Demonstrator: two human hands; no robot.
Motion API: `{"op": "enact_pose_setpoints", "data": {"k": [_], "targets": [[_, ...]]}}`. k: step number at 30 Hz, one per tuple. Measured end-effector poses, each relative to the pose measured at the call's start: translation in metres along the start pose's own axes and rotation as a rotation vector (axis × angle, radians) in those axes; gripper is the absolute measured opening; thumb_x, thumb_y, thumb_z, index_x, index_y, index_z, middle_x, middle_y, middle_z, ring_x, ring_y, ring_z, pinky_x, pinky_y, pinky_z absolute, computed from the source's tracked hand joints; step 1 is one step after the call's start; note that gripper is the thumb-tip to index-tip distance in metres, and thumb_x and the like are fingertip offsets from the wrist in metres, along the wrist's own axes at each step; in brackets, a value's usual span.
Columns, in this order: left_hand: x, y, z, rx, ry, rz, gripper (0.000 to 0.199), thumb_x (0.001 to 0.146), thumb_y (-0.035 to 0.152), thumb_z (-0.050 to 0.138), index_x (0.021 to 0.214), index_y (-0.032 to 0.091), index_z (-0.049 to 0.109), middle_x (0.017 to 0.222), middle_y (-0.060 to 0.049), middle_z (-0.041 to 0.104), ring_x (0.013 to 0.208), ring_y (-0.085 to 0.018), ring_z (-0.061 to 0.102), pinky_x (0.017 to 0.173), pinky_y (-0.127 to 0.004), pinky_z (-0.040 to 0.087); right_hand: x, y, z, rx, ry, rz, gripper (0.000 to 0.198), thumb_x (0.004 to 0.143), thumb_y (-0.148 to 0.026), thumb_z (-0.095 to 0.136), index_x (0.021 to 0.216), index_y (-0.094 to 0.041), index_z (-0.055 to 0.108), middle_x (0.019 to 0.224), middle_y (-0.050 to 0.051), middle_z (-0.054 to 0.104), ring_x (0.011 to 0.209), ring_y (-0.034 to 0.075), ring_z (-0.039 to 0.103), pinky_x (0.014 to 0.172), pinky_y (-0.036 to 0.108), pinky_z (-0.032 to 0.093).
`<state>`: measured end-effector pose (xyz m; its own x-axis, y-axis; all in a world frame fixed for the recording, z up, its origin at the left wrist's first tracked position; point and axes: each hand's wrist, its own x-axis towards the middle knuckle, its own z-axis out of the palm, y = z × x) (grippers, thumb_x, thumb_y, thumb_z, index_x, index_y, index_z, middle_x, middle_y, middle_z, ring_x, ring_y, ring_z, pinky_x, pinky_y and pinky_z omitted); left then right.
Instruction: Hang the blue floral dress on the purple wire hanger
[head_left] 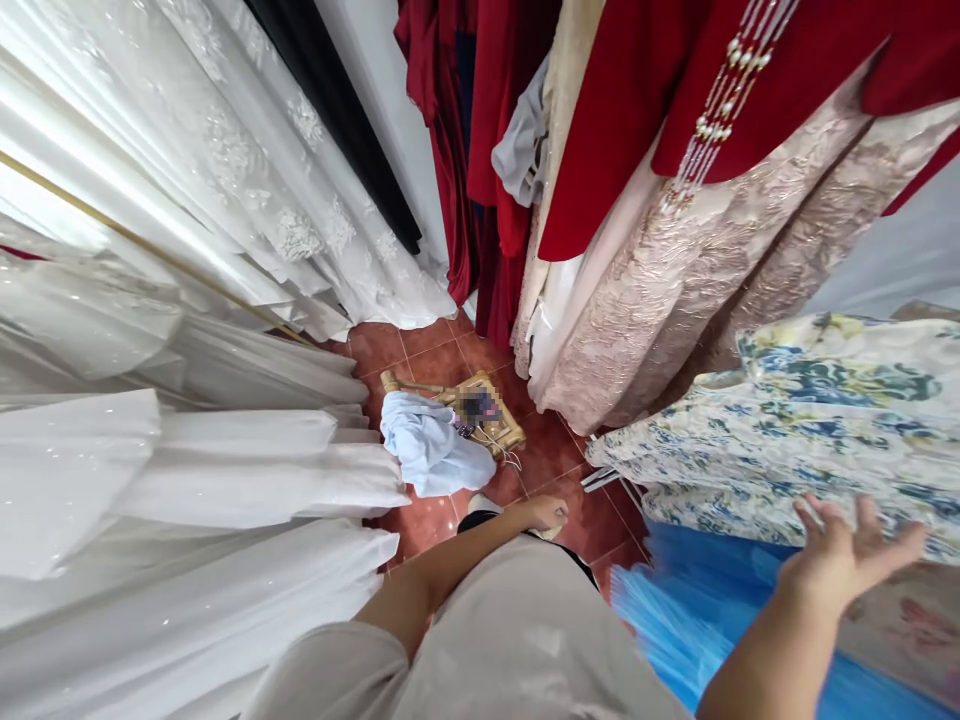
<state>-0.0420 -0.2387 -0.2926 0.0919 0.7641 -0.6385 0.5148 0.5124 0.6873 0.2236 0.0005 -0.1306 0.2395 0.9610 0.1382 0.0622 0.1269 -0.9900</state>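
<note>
My right hand (832,555) is raised at the right with its fingers spread, holding nothing. It is in front of a white floral dress (810,400) with blue and yellow flowers; whether it touches the cloth I cannot tell. Below it spreads a bright blue tulle skirt (690,590). My left hand (546,513) hangs low before my body, its fingers curled closed. Anything inside that hand is hidden. Ahead of it, a pale blue cloth (431,445) is draped over part of a small bamboo stool (510,430) on the floor.
White gowns (247,470) hang along the left side, with a black garment (345,120) beyond them. Dark red garments (495,100) hang ahead. Beige textured dresses (645,300) hang at the right, near a beaded strand (727,100). Red tiles (555,460) cover the narrow floor.
</note>
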Motion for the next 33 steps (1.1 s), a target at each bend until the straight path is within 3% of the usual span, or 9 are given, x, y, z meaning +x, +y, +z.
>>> {"op": "enact_pose_setpoints", "data": {"k": [5,10,14,17,19,21,24,27,33], "targets": [[0.009,0.019,0.011,-0.049,0.053,-0.013,0.029,0.088,0.021,0.06,0.114,0.014,0.069,0.114,-0.01,0.072,0.106,-0.026,0.066,0.094,-0.035,0.049,-0.008,0.014,0.011,0.029,-0.197,0.123,0.104,0.057,-0.038,0.081,0.151,-0.028,0.038,0.128,0.012,0.066,0.096,0.032,0.073,0.093,0.061,0.055],[0.016,0.041,0.006,-0.142,0.14,0.048,0.023,0.086,0.018,0.065,0.107,0.015,0.071,0.104,-0.008,0.074,0.096,-0.023,0.069,0.09,-0.035,0.053,-0.047,0.018,0.021,0.055,-0.368,0.206,0.094,0.067,-0.043,0.081,0.151,-0.03,0.04,0.13,0.013,0.067,0.087,0.024,0.073,0.087,0.05,0.056],[0.035,0.081,-0.026,-0.177,0.263,0.206,0.039,0.09,0.016,0.062,0.129,0.016,0.061,0.119,-0.011,0.07,0.101,-0.02,0.067,0.094,-0.034,0.052,-0.069,0.015,0.017,0.133,-0.317,0.312,0.088,0.069,-0.043,0.081,0.148,-0.029,0.045,0.138,0.015,0.062,0.087,0.022,0.072,0.084,0.045,0.055],[0.055,0.132,-0.069,-0.244,0.452,0.372,0.058,0.096,0.023,0.058,0.15,0.02,0.038,0.147,-0.017,0.05,0.12,-0.022,0.06,0.103,-0.04,0.049,-0.06,0.001,0.007,0.195,-0.171,0.321,0.085,0.066,-0.043,0.081,0.143,-0.027,0.051,0.144,0.017,0.057,0.088,0.023,0.071,0.083,0.045,0.055],[0.066,0.177,-0.101,-0.434,0.732,0.559,0.066,0.093,0.031,0.066,0.151,0.023,0.034,0.154,-0.017,0.042,0.129,-0.026,0.054,0.108,-0.043,0.045,-0.045,-0.012,-0.003,0.198,-0.07,0.235,0.084,0.066,-0.043,0.081,0.143,-0.028,0.051,0.149,0.017,0.052,0.093,0.025,0.071,0.085,0.047,0.055],[0.071,0.223,-0.13,-0.54,0.861,0.737,0.072,0.09,0.043,0.071,0.15,0.028,0.034,0.156,-0.015,0.039,0.135,-0.027,0.05,0.112,-0.046,0.043,-0.027,-0.028,-0.012,0.192,0.003,0.122,0.081,0.068,-0.042,0.079,0.143,-0.029,0.05,0.152,0.015,0.049,0.102,0.027,0.07,0.09,0.049,0.053],[0.065,0.282,-0.164,-0.569,0.816,0.93,0.075,0.09,0.054,0.068,0.151,0.032,0.03,0.154,-0.013,0.043,0.137,-0.026,0.05,0.112,-0.046,0.043,0.0,-0.052,-0.02,0.194,0.099,-0.053,0.078,0.07,-0.038,0.077,0.143,-0.028,0.049,0.154,0.014,0.046,0.113,0.029,0.066,0.1,0.051,0.048],[0.049,0.32,-0.187,-0.526,0.812,1.065,0.066,0.093,0.054,0.064,0.149,0.033,0.036,0.152,-0.011,0.047,0.138,-0.024,0.05,0.113,-0.043,0.044,0.027,-0.08,-0.018,0.201,0.175,-0.245,0.079,0.069,-0.03,0.077,0.143,-0.023,0.049,0.153,0.015,0.045,0.123,0.029,0.059,0.109,0.052,0.04],[0.01,0.338,-0.201,-0.451,0.767,1.088,0.026,0.102,0.038,0.051,0.118,0.022,0.063,0.118,-0.008,0.07,0.109,-0.019,0.067,0.096,-0.033,0.055,0.066,-0.149,-0.012,0.003,0.198,-0.58,0.079,0.07,-0.029,0.075,0.144,-0.02,0.05,0.152,0.012,0.046,0.138,0.035,0.045,0.114,0.058,0.032]]}}
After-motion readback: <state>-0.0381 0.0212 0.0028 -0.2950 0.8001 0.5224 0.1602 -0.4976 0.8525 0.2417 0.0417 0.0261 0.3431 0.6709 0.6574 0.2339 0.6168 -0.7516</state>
